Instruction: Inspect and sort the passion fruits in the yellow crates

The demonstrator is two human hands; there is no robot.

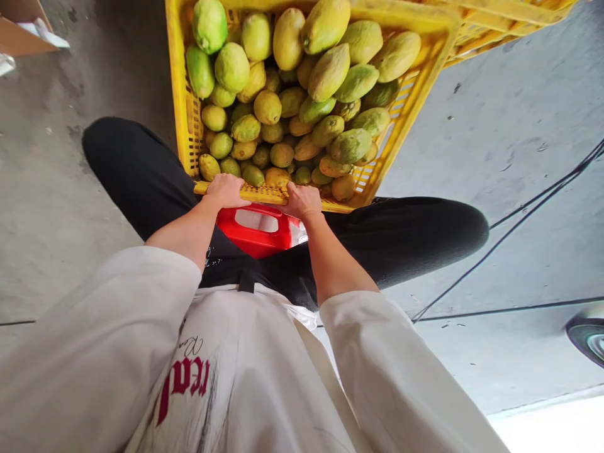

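Observation:
A yellow plastic crate [410, 119] stands between my spread knees, filled with many green and yellow oval fruits [268, 107] that look like small papayas or melons. My left hand [227, 190] grips the crate's near rim left of its middle, thumb pointing inward. On the same rim, a little to the right, my right hand [302, 200] is closed as well. The fingertips of both hands are hidden behind the rim. Just below the hands, a red plastic stool [255, 236] with an oblong hole in it shows between my thighs.
Behind the crate at upper right is another yellow crate [500, 28]. A cardboard box [21, 31] lies at upper left. Black cables [523, 211] run across the concrete floor on the right, near a round dark object [589, 340] at the edge.

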